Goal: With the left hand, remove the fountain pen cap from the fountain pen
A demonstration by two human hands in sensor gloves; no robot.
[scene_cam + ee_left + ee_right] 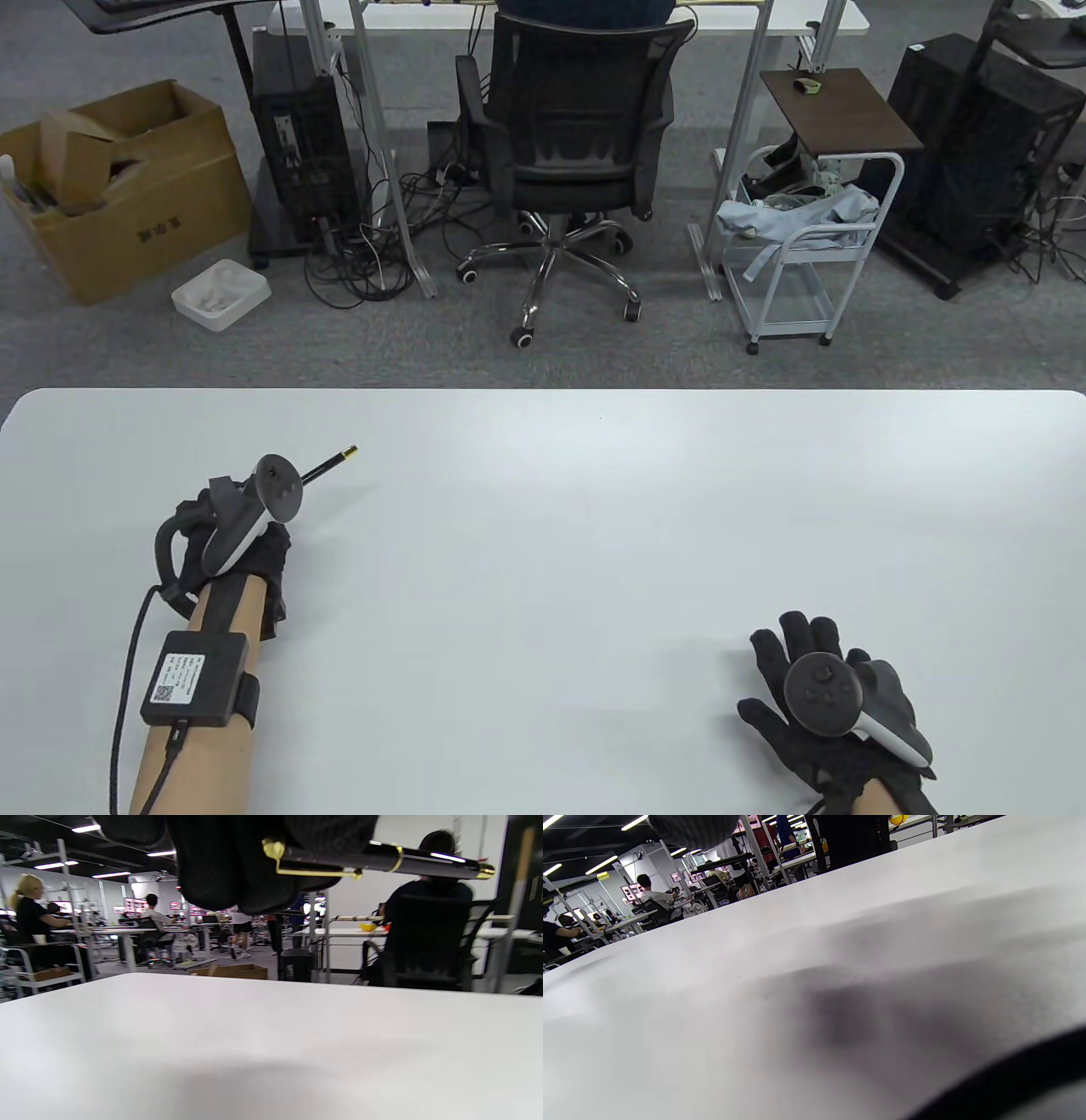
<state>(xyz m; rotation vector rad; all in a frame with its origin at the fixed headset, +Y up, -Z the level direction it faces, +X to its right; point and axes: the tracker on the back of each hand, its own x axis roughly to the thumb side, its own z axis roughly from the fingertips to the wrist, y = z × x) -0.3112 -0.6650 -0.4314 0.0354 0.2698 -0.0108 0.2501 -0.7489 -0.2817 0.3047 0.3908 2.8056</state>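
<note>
My left hand (254, 543) grips a black fountain pen (327, 465) with gold trim at the table's left. The pen's end sticks out past the hand to the upper right. In the left wrist view the pen (424, 859) runs across the top, held above the table. Its cap (335, 860) with a gold clip sits on the barrel, and my gloved fingers (237, 861) wrap the cap end. My right hand (814, 705) rests flat on the table at the lower right, fingers spread, holding nothing. Only a bit of glove (691, 827) shows in the right wrist view.
The white table (543, 526) carries nothing else. Beyond its far edge stand an office chair (568, 161), a cardboard box (119, 187) and a white cart (806, 246) on the floor.
</note>
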